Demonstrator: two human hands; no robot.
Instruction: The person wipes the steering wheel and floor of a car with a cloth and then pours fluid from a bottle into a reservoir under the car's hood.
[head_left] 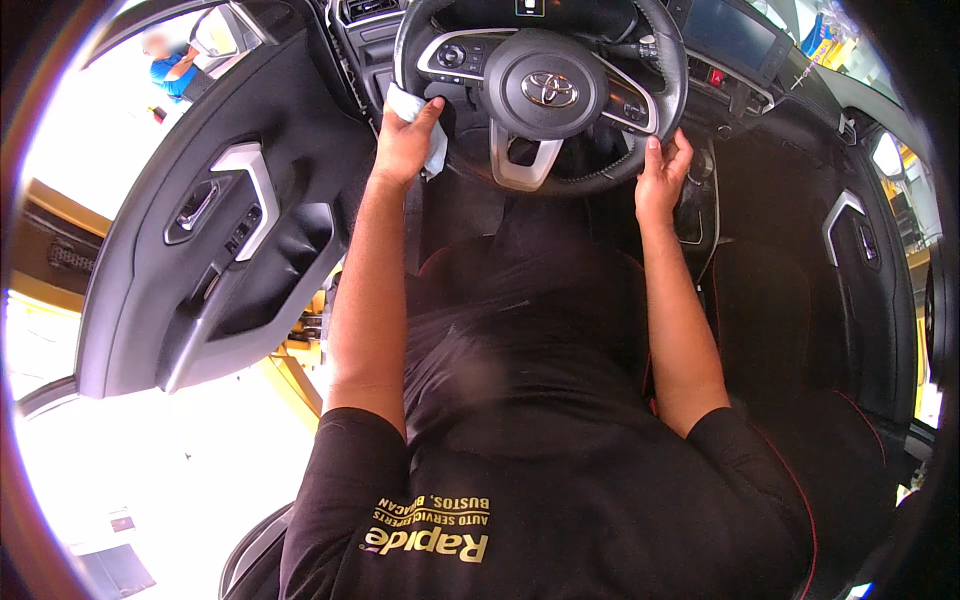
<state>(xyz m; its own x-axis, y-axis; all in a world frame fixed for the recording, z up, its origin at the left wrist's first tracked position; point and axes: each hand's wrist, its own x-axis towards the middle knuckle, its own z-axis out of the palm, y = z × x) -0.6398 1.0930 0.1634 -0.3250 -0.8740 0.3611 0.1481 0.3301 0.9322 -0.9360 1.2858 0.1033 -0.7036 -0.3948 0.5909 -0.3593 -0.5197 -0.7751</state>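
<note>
In front of me is a black steering wheel (550,88) with silver trim. My left hand (405,140) is closed around a pale, light-blue cloth (436,152) at the left side of the rim. The cloth bunches above and below the fingers and lies against the wheel. On the lower right of the rim rests my right hand (662,178), its thumb and fingers curled about it. The undersides of the right fingers are partly hidden.
The driver's door (220,230) stands open on my left, with a bright floor beyond. A dark centre screen (728,38) sits at the upper right. To my right is a black passenger seat (790,330) with red stitching. Outside, a person in blue (176,72) stands at the far left.
</note>
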